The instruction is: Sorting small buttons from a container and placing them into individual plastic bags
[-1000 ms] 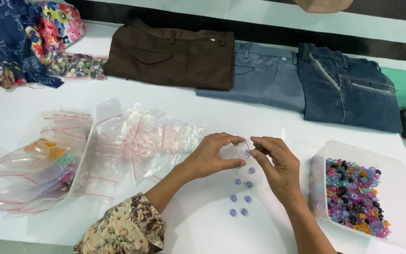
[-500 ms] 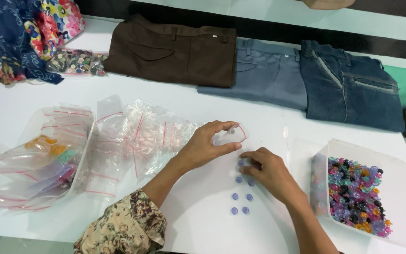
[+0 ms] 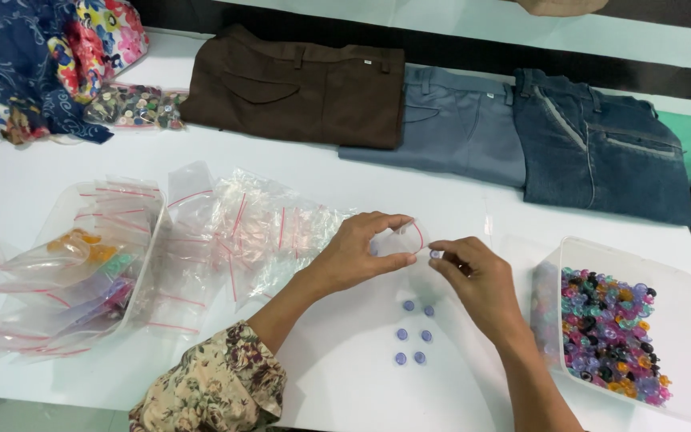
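While the left hand (image 3: 357, 254) is holding open the mouth of a small clear zip bag (image 3: 405, 240), its thumb and forefinger are curving apart around the red-edged opening. The right hand (image 3: 473, 280) is pinching one small blue button (image 3: 435, 254) between closed fingers (image 3: 444, 250), right at the bag's mouth. Six more blue buttons (image 3: 413, 332) are lying loose on the white worktop (image 3: 345, 376), just below and between the two hands.

Compared with half a second earlier, the right hand is no longer reaching down over the loose buttons; it is now lifted to the bag opening with a button in its grip, while the left hand is keeping nearly the same place.

A clear tub of mixed coloured buttons (image 3: 609, 328) is sitting near the right wrist. A spread pile of empty zip bags (image 3: 241, 232) is lying beside the left forearm, and a clear container of filled bags (image 3: 81, 264) is standing further left. Along the far edge, brown trousers (image 3: 297, 88), grey-blue trousers (image 3: 457, 128) and dark jeans (image 3: 601, 144) are lying folded side by side, with patterned fabric (image 3: 41, 56) bunched at the far left corner. A floral sleeve (image 3: 209, 388) is covering the left arm.
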